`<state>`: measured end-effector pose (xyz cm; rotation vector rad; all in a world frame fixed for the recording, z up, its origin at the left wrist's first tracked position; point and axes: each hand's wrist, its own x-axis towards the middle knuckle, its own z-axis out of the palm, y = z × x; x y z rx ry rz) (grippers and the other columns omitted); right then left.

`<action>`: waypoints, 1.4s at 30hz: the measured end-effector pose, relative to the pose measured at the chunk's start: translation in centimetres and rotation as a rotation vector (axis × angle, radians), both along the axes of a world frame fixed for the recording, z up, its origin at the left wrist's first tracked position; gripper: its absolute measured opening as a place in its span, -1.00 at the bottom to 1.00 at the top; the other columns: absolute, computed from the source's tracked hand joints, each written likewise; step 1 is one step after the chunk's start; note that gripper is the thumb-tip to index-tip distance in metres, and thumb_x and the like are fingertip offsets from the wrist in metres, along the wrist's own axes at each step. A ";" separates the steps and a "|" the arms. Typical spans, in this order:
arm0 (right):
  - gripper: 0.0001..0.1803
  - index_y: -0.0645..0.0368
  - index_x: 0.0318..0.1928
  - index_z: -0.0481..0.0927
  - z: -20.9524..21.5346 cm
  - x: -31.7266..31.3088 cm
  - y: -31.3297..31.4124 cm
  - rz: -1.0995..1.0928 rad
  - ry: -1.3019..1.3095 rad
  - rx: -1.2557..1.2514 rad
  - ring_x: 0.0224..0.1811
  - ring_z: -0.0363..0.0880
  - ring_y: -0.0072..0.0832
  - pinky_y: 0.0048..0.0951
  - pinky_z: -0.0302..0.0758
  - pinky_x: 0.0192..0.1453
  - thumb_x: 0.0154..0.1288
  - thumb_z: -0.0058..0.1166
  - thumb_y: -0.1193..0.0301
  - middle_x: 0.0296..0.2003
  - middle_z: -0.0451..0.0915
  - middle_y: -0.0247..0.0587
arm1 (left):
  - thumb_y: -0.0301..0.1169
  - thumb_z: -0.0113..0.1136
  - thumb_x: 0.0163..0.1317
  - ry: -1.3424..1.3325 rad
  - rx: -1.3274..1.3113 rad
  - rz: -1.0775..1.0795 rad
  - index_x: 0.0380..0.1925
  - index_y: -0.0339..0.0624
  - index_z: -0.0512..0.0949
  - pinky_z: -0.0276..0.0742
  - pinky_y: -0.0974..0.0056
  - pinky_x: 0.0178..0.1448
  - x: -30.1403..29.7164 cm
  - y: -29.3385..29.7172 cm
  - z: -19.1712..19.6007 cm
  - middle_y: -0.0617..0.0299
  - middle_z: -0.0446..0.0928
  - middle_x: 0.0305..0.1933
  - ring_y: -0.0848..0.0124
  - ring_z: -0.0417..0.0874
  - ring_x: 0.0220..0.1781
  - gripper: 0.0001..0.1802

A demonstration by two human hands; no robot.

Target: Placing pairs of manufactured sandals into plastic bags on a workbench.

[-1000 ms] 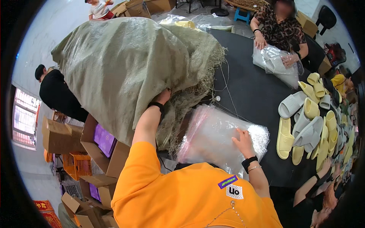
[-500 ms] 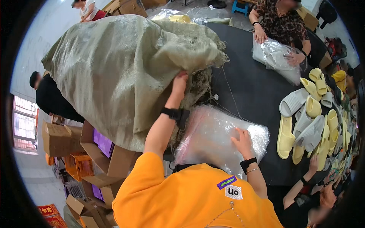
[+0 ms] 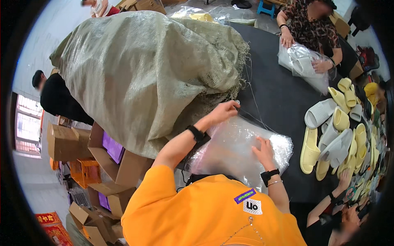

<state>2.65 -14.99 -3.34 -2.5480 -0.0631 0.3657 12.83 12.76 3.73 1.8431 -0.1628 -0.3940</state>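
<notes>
1. While the left hand (image 3: 223,111) pinches a loose thread (image 3: 250,117) at the frayed mouth of the big woven sack (image 3: 139,74), its fingers are closed narrowly on that strand.
2. That thread runs from the pinch toward the far side of the plastic bag stack (image 3: 238,149), crossing its upper edge.
3. Lying flat on the dark table (image 3: 279,102), the plastic bag stack sits just beside the sack's mouth, on the side nearer the person.
4. Its long axis runs from the near left corner by the sack toward the far right, where its crinkled end points at the slippers (image 3: 332,135).
5. Pressing down on the stack near that right end, the right hand (image 3: 264,151) is spread flat with fingers wide; it grips nothing.
6. Both wrists carry dark bands, and the right also shows a thin bracelet.
7. The sack itself bulges high and leans over the table's left edge, its open frayed end facing the stack.
8. Yellow and grey slippers lie in a loose heap to the right of the stack, well apart from the sack.
9. Beyond the stack, at the far side of the table, another person holds a clear bag (image 3: 301,65) with grey slippers inside.
10. Cardboard boxes (image 3: 102,164) stand on the floor below the sack.
</notes>
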 end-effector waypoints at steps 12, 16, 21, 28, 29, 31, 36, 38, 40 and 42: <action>-0.42 -0.07 0.10 0.38 -0.4 -0.4 -0.5 0.074 -0.078 0.006 0.03 0.34 -0.18 -0.23 0.32 0.08 0.01 0.17 0.22 -0.05 0.33 -0.12 | -0.44 -0.04 0.17 0.152 0.713 0.440 -0.10 -0.28 0.43 0.38 0.14 -0.28 -1.3 16.3 -6.8 0.07 0.44 -0.37 0.26 0.41 -0.42 -0.71; -0.43 -0.07 0.10 0.38 -0.6 -0.4 -0.7 0.081 -0.070 0.011 0.04 0.33 -0.17 -0.24 0.33 0.08 0.01 0.17 0.22 -0.05 0.33 -0.12 | -0.44 -0.04 0.14 0.031 0.900 0.528 -0.08 -0.29 0.42 0.35 0.14 -0.20 -5.4 18.7 -4.6 0.05 0.43 -0.30 0.24 0.40 -0.33 -0.68; -0.42 -0.05 0.11 0.37 -1.3 -0.2 -1.2 0.114 -0.097 0.029 0.02 0.35 -0.16 -0.21 0.34 0.06 0.01 0.17 0.23 -0.06 0.33 -0.10 | -0.45 -0.04 0.11 -0.219 1.105 0.598 -0.05 -0.30 0.40 0.32 0.13 -0.10 -7.3 20.6 2.6 0.03 0.42 -0.21 0.22 0.39 -0.22 -0.64; -0.45 -0.02 0.11 0.36 -0.6 -0.1 -0.8 0.109 -0.070 0.038 0.03 0.34 -0.18 -0.27 0.33 0.08 0.06 0.13 0.25 -0.06 0.32 -0.10 | -0.46 -0.04 0.07 -0.508 1.319 0.594 0.00 -0.31 0.37 0.28 0.13 0.03 -8.3 25.4 11.8 0.00 0.41 -0.08 0.18 0.37 -0.06 -0.58; -0.45 -0.02 0.11 0.37 -1.0 -0.4 -1.1 0.114 -0.111 0.049 0.03 0.34 -0.18 -0.26 0.33 0.08 0.06 0.12 0.25 -0.06 0.32 -0.10 | -0.46 -0.04 0.06 -0.490 1.351 0.558 0.00 -0.31 0.37 0.27 0.13 0.05 -8.9 25.2 11.3 -0.01 0.41 -0.06 0.18 0.37 -0.03 -0.57; -0.44 -0.01 0.10 0.38 -0.9 -0.4 -1.0 0.108 -0.104 0.018 0.00 0.35 -0.16 -0.24 0.34 0.05 0.04 0.14 0.25 -0.07 0.33 -0.09 | -0.46 -0.04 0.05 -0.444 1.410 0.474 0.02 -0.32 0.36 0.26 0.13 0.09 -10.1 24.6 11.2 -0.02 0.41 -0.03 0.17 0.36 0.01 -0.55; -0.43 0.01 0.11 0.37 -1.9 -0.5 -1.3 0.132 -0.145 0.060 0.00 0.35 -0.15 -0.22 0.34 0.05 0.04 0.15 0.24 -0.08 0.33 -0.08 | -0.47 -0.04 0.02 -0.257 1.505 0.069 0.05 -0.33 0.34 0.23 0.12 0.18 -11.7 23.7 12.1 -0.04 0.40 0.06 0.15 0.35 0.13 -0.50; -0.43 0.01 0.11 0.37 -2.0 -0.5 -1.3 0.127 -0.154 0.042 0.00 0.35 -0.15 -0.23 0.34 0.05 0.04 0.15 0.23 -0.07 0.33 -0.08 | -0.47 -0.04 0.01 -0.189 1.557 -0.108 0.06 -0.33 0.33 0.22 0.12 0.22 -12.8 23.2 10.5 -0.05 0.39 0.10 0.14 0.34 0.17 -0.48; -0.43 0.01 0.12 0.37 -1.7 -0.6 -1.2 0.125 -0.141 0.030 0.00 0.35 -0.15 -0.23 0.34 0.05 0.04 0.15 0.24 -0.07 0.33 -0.08 | -0.49 -0.10 0.12 -0.176 2.013 -0.402 0.18 -0.21 0.23 0.15 0.23 0.31 -15.2 24.5 6.8 0.03 0.28 0.23 0.22 0.26 0.27 -0.46; -0.43 0.00 0.12 0.36 -1.6 -0.7 -1.1 0.121 -0.142 0.029 0.00 0.34 -0.15 -0.23 0.34 0.06 0.05 0.14 0.24 -0.07 0.33 -0.07 | -0.50 -0.09 0.14 -0.505 2.864 -1.067 0.25 -0.15 0.15 0.11 0.28 0.33 -16.2 24.3 5.0 0.08 0.25 0.27 0.28 0.23 0.30 -0.41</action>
